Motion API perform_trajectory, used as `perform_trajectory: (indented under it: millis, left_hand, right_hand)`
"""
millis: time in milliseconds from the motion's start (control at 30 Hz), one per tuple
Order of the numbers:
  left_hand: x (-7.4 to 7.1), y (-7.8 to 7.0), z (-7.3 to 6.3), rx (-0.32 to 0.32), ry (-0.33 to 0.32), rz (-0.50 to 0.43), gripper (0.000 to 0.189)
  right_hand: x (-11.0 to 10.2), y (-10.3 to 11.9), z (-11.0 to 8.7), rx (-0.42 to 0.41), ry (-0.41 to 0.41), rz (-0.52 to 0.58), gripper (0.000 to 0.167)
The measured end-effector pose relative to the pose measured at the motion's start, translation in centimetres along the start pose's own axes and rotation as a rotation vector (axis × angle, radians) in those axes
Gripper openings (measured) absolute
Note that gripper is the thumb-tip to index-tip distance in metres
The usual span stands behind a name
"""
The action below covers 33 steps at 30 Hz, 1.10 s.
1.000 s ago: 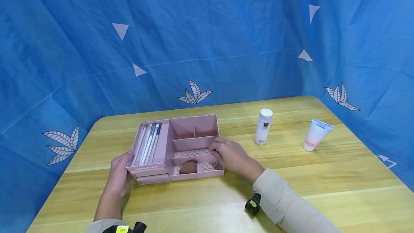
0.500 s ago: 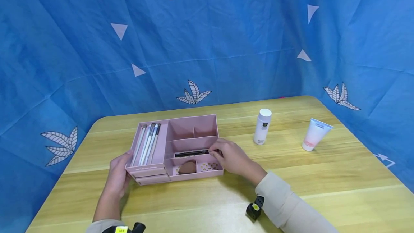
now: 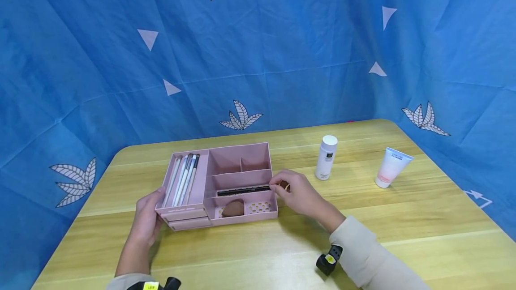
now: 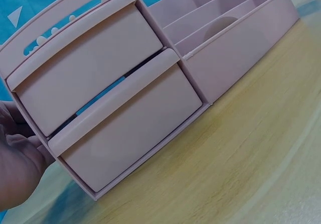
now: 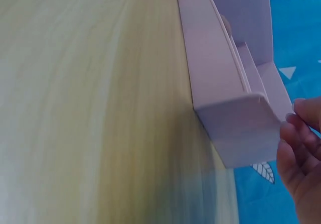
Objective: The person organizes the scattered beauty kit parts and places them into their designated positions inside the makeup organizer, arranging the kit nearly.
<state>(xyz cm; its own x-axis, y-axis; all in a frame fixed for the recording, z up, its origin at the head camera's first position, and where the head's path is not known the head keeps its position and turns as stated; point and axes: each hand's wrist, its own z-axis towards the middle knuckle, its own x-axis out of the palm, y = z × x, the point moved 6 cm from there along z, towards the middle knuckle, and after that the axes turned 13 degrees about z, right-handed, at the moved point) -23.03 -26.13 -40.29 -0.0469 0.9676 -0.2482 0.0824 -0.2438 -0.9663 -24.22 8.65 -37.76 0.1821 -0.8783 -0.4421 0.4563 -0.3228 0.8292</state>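
Blue cloth (image 3: 282, 48) printed with white leaves hangs behind a pale wooden bench (image 3: 403, 218). On the bench sits a pink plastic organiser (image 3: 219, 185) with open compartments and 2 drawers at its front left. The left hand (image 3: 147, 218) rests against the organiser's left front corner, its fingers lying along the wall and steadying it; they look relaxed, not clenched. The right hand (image 3: 296, 194) is at the organiser's right wall, its fingers (image 3: 278, 186) pinching the end of a thin black pencil (image 3: 242, 189) that lies lengthwise in the long middle compartment. A white bottle (image 3: 325, 157) stands upright and a white tube (image 3: 390, 167) stands on its cap, both well apart to the right. 5 brushes (image 3: 183, 179) fill the left slot, and a brown sponge (image 3: 233, 209) sits in the front compartment.

To do this well, I judge the pencil should lie flat and fully inside the walls before the pinch lets go, with the left hand holding the organiser so it does not slide.

Compared with 1.0 s ago, the pencil now lies in the middle compartment, which then showed only its dotted floor, and the right hand has shifted rightward from over the compartments to the wall. The left hand has stayed where it was.
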Motion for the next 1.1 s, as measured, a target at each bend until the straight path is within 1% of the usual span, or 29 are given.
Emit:
perform_trajectory:
  millis: [167,267,367,500,567,633,767,833,1033,1100]
  left_hand:
    - [0.0,0.0,0.0,0.003,-0.002,-0.003,0.038]
    - [0.0,0.0,-0.1,0.012,-0.003,-0.009,0.036]
    - [0.1,0.0,-0.1,0.017,-0.003,-0.005,0.043]
    - [0.2,-0.1,0.0,0.017,0.002,0.013,0.059]
    - [0.3,-0.1,-0.1,0.019,0.003,0.017,0.062]
    - [0.2,-0.1,-0.1,0.021,-0.002,0.012,0.058]
    - [0.2,-0.2,-0.1,0.024,-0.014,-0.01,0.038]
    - [0.2,-0.2,-0.1,0.025,-0.015,-0.015,0.033]
    - [0.1,-0.1,-0.1,0.005,0.004,0.031,0.06]
    - [0.1,-0.1,-0.1,-0.003,0.008,0.04,0.064]
  right_hand:
    - [-0.9,-0.7,-0.5,0.029,-0.034,0.012,0.005]
    - [-1.4,-1.2,-0.8,0.053,-0.054,0.015,0.007]
    - [-2.1,-1.7,-1.2,0.075,-0.073,0.012,0.007]
    - [-3.5,-2.2,-1.6,0.093,-0.121,0.013,0.006]
    - [-4.3,-2.4,-1.9,0.103,-0.146,0.016,0.006]
    - [-5.0,-2.6,-2.2,0.12,-0.165,0.015,0.005]
    - [-6.3,-3.3,-3.1,0.163,-0.185,0.001,0.007]
    - [-6.8,-3.7,-3.5,0.173,-0.194,-0.012,0.007]
    - [-8.5,-4.4,-4.9,0.192,-0.227,-0.049,0.01]
    - [-9.2,-4.6,-5.4,0.209,-0.24,-0.059,0.012]
